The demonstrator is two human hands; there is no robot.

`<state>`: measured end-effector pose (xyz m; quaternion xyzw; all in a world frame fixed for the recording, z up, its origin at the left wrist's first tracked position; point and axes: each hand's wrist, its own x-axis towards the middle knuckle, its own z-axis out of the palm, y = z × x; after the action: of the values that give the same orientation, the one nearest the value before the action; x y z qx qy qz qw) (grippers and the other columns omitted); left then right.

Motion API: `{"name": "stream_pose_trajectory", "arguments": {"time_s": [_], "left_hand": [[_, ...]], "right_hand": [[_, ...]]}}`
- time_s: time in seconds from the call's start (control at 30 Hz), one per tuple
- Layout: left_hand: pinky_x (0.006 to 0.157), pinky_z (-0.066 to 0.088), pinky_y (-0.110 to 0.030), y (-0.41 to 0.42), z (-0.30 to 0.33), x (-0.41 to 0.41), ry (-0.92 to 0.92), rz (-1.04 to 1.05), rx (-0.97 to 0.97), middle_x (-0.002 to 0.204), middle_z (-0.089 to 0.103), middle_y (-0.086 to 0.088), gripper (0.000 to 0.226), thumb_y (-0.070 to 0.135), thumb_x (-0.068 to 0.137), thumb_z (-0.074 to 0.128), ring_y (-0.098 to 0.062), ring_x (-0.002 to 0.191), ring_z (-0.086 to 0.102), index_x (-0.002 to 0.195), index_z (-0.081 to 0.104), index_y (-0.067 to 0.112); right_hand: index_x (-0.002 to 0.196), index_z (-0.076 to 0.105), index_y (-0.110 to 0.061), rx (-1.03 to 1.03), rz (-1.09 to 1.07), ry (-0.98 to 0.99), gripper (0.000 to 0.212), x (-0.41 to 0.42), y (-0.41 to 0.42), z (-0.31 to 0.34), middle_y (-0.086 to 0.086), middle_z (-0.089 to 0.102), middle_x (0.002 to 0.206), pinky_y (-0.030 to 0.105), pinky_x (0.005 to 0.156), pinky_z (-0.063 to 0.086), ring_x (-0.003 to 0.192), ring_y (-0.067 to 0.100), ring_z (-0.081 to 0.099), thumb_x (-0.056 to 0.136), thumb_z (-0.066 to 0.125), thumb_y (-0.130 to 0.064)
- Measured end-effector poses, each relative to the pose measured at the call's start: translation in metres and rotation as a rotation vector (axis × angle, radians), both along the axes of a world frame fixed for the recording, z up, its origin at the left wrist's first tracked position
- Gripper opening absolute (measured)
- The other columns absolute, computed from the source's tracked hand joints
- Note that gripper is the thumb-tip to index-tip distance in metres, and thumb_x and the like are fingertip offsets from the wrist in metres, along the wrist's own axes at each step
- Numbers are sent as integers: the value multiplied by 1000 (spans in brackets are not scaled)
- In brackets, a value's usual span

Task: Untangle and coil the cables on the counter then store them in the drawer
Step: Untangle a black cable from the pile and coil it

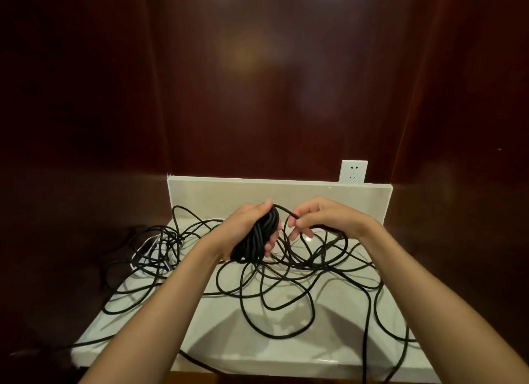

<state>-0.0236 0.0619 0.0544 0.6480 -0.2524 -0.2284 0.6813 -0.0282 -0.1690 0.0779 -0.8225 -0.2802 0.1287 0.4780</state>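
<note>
Head view: a black coil [259, 237] is gripped by the left hand [246, 229] as an anchor, while the strand [282, 209] is pinched by the right hand [317, 219] for winding.

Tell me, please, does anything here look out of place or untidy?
Yes. Loose black cable sprawls in tangled loops over the counter, and strands hang over its front edge. Only the coil in the left hand is tidy.

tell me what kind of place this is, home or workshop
Probably a home or hotel room rather than a workshop: a pale stone counter sits in an alcove of glossy dark red wood panelling, with a white wall socket above its backsplash. Only loose black cable lies on it; no tools are visible.
</note>
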Motion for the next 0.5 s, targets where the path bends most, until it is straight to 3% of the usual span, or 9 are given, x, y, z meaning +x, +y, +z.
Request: {"name": "stream_pose_trajectory", "arguments": {"time_s": [0.07, 0.13, 0.17, 0.23, 0.3, 0.33, 0.43, 0.5], "left_hand": [[52, 53, -32, 0, -2, 3, 5, 105, -39, 68, 58, -12, 50, 46, 103, 44, -22, 53, 56, 95, 61, 0], [54, 54, -33, 1, -3, 6, 40, 214, -102, 69, 58, -11, 53, 46, 105, 43, -22, 54, 56, 104, 62, -3], [55, 54, -34, 1, -3, 7, 69, 263, -139, 69, 59, -11, 54, 46, 105, 43, -22, 55, 56, 110, 61, -4], [55, 56, -35, 1, -2, 8, 113, 349, -226, 70, 59, -13, 56, 45, 106, 41, -23, 56, 57, 118, 59, -7], [57, 57, -37, 1, -2, 9, 124, 438, -314, 69, 61, -14, 56, 43, 107, 39, -25, 58, 60, 121, 57, -8], [58, 57, -38, 1, -2, 11, 123, 486, -352, 69, 62, -15, 56, 43, 107, 39, -25, 58, 62, 120, 57, -8], [62, 60, -39, 3, -3, 16, 131, 639, -418, 82, 73, -18, 56, 46, 107, 38, -30, 71, 72, 117, 59, -5], [68, 62, -40, 4, -4, 18, 170, 691, -481, 101, 74, -21, 57, 47, 106, 38, -33, 87, 76, 119, 59, -4]], "right_hand": [[115, 64, 3, 136, 14, 83, 32, 3, -4, -3, -1, 56, 62, 37, 93, 51, 76, 19, 67, 92, 51, -14], [126, 60, 6, 295, -2, 209, 52, 4, -5, -5, -1, 48, 68, 28, 74, 51, 61, 10, 48, 90, 55, -32], [127, 62, 2, 346, -21, 256, 60, 3, -5, -6, 0, 40, 69, 22, 62, 41, 59, 9, 35, 88, 58, -44], [118, 71, -10, 340, -97, 245, 67, 3, -5, -6, -1, 30, 68, 24, 56, 19, 62, 13, 18, 84, 56, -66], [93, 70, -16, 288, -214, 189, 70, 0, -4, -5, -5, 30, 62, 29, 57, 10, 60, 13, 14, 71, 58, -82], [89, 70, -16, 265, -269, 177, 71, -1, -3, -3, -7, 29, 60, 30, 57, 9, 58, 11, 13, 72, 54, -84], [103, 77, -17, 173, -431, 118, 72, -2, 0, -3, -7, 23, 60, 26, 53, 11, 54, 8, 15, 95, 29, -70], [86, 77, -16, 122, -491, 95, 74, -3, 3, -5, -6, 20, 60, 24, 50, 14, 52, 8, 16, 96, 29, -70]]}}
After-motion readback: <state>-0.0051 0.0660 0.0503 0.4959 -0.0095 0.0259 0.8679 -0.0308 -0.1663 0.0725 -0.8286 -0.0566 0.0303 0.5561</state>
